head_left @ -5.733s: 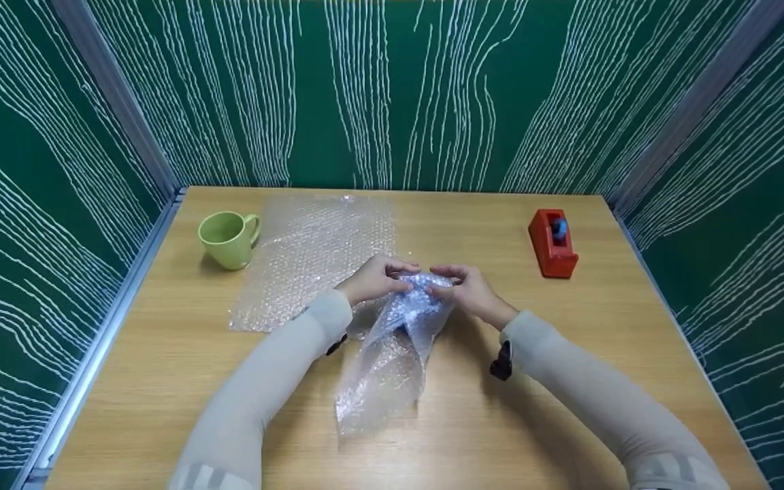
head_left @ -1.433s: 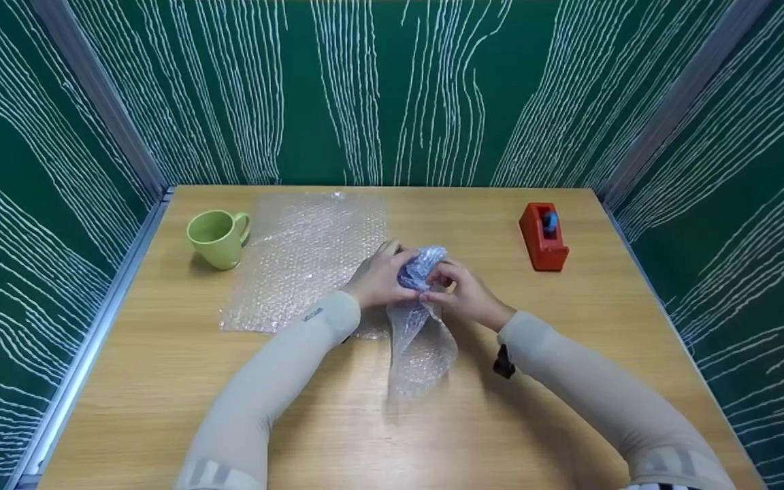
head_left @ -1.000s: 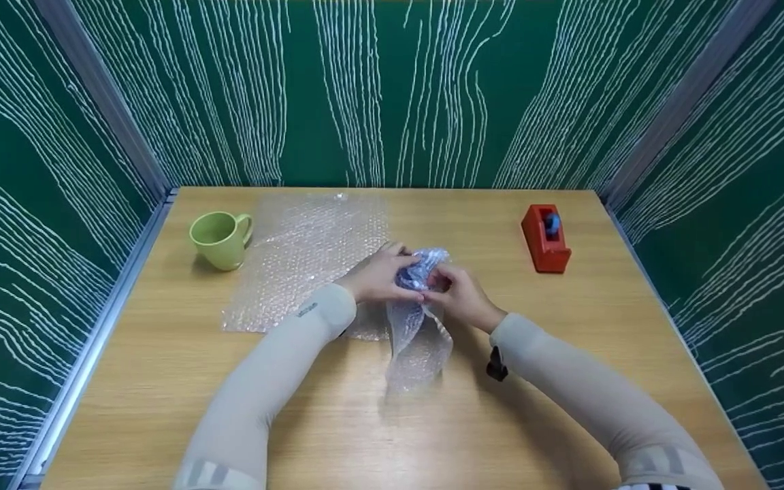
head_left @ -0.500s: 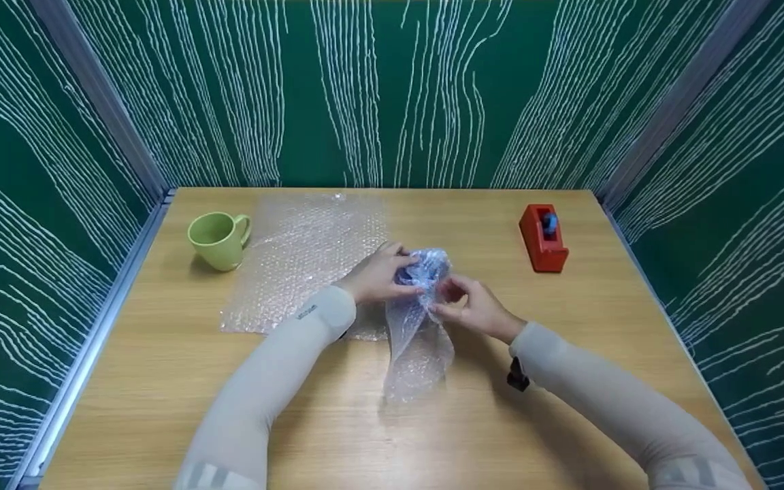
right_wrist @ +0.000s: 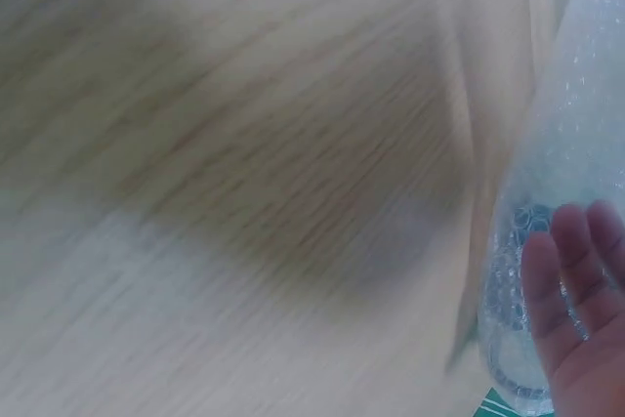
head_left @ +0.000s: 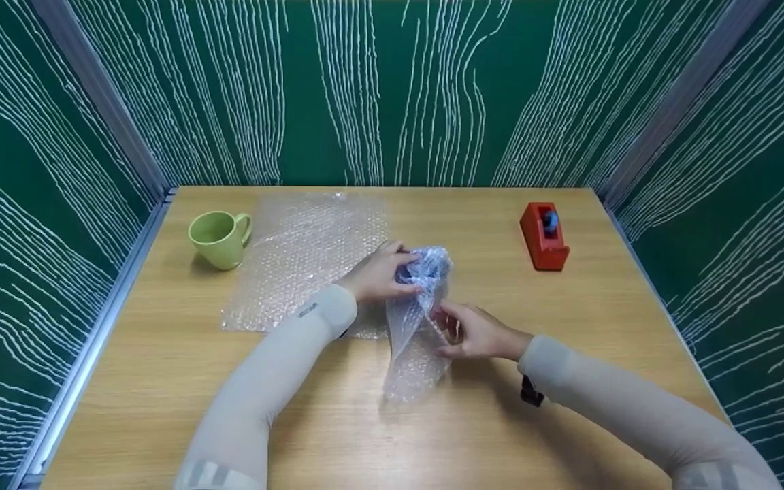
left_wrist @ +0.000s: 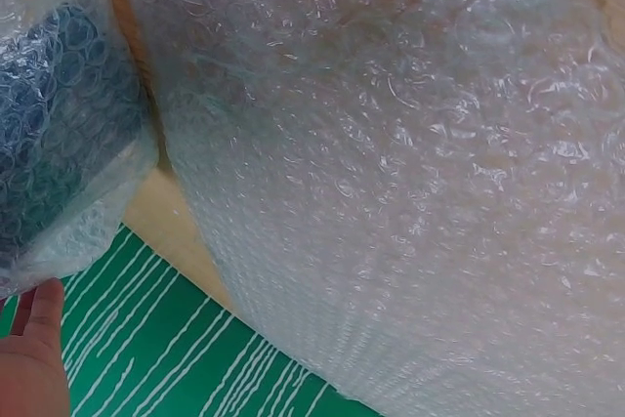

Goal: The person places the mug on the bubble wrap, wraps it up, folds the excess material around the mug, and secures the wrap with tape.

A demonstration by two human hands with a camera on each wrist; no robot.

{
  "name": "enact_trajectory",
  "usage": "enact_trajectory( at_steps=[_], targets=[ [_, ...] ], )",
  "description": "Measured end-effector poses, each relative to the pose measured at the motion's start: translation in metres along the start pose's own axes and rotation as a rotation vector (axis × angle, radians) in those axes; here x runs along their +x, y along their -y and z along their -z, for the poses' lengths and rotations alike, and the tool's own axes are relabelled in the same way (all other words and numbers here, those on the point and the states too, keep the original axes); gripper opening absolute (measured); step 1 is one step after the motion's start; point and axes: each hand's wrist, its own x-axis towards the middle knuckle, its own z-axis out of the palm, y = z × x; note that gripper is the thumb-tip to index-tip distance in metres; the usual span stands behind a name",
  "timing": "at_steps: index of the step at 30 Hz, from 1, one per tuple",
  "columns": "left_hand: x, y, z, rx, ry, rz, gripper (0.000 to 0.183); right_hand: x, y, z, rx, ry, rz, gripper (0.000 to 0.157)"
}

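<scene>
In the head view my left hand (head_left: 385,273) grips a bubble-wrapped bundle (head_left: 427,264) from its left side, thumb toward me. Something dark blue shows through the plastic in the left wrist view, where the bundle (left_wrist: 68,124) fills the upper left corner; its kind is hidden by the wrap. A loose tail of the bubble wrap (head_left: 414,371) hangs toward me over the table. My right hand (head_left: 477,331) is at that tail's right edge, index finger and thumb apart and touching the plastic. Seen from the right wrist, its fingers (right_wrist: 578,271) lie nearly straight against the wrap.
A flat sheet of bubble wrap (head_left: 310,252) lies on the wooden table (head_left: 160,381), left of the bundle. Beyond its left edge stands a light green mug (head_left: 218,241). A red tape dispenser (head_left: 545,238) with a blue roll sits at the right. Green walls enclose the table.
Earlier both hands held the bundle's top; the left then shifted to its side. Over the last second my right hand has slid down and right along the wrap's edge. Mug, sheet and dispenser stay put.
</scene>
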Motion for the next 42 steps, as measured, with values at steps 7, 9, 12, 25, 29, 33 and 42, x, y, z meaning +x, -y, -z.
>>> enact_trajectory(
  at_steps=[7,9,12,25,29,33,42],
  targets=[
    [0.001,0.000,0.001,-0.007,0.006,0.007,0.083,-0.009,-0.003,0.001,-0.020,0.023,0.102,0.066],
    [0.002,0.000,0.000,-0.010,0.004,0.006,0.082,-0.011,-0.003,0.002,-0.035,0.033,0.111,0.073],
    [0.002,0.001,0.000,-0.017,-0.002,0.002,0.081,-0.014,-0.003,0.002,-0.071,0.068,0.111,0.092],
    [0.002,0.000,0.000,-0.049,0.008,0.038,0.079,0.000,0.001,-0.002,-0.512,0.079,0.288,0.087],
    [0.001,0.000,0.000,-0.047,0.008,0.032,0.079,0.004,0.000,-0.009,-0.551,0.033,0.296,0.074],
    [0.001,0.000,0.000,-0.046,0.005,0.025,0.079,0.005,-0.001,-0.014,-0.562,-0.027,0.322,0.057],
    [0.002,0.004,-0.001,-0.049,-0.005,0.005,0.079,0.005,0.001,-0.018,-0.332,-0.163,0.261,0.019]
  ],
)
